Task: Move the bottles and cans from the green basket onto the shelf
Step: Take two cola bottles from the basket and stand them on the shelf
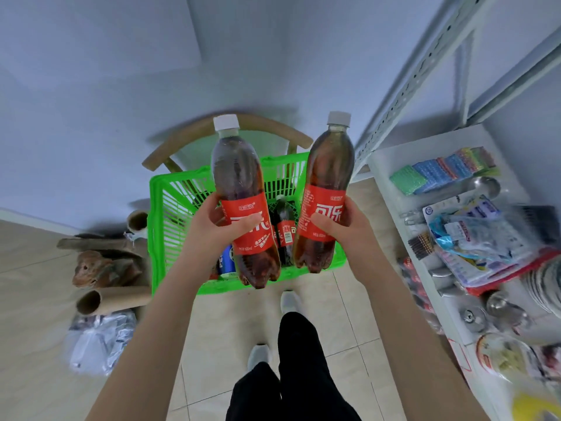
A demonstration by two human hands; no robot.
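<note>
My left hand (212, 229) grips a cola bottle (243, 189) with a red label and white cap, held upright above the green basket (158, 226). My right hand (343, 226) grips a second cola bottle (326, 177) of the same kind, tilted slightly right. Both bottles are lifted clear of the basket. Inside the basket lies another cola bottle (285, 235) and a blue can (226, 261), partly hidden by my left hand's bottle. The white shelf (391, 165) stands to the right.
The basket rests on a wooden chair (188, 138). The shelf holds sponges (440, 171), packets, metal cups and dishes. Cardboard tubes (112, 299), wood pieces and a plastic bag (97, 344) lie on the floor at left. My feet stand on the tiles below.
</note>
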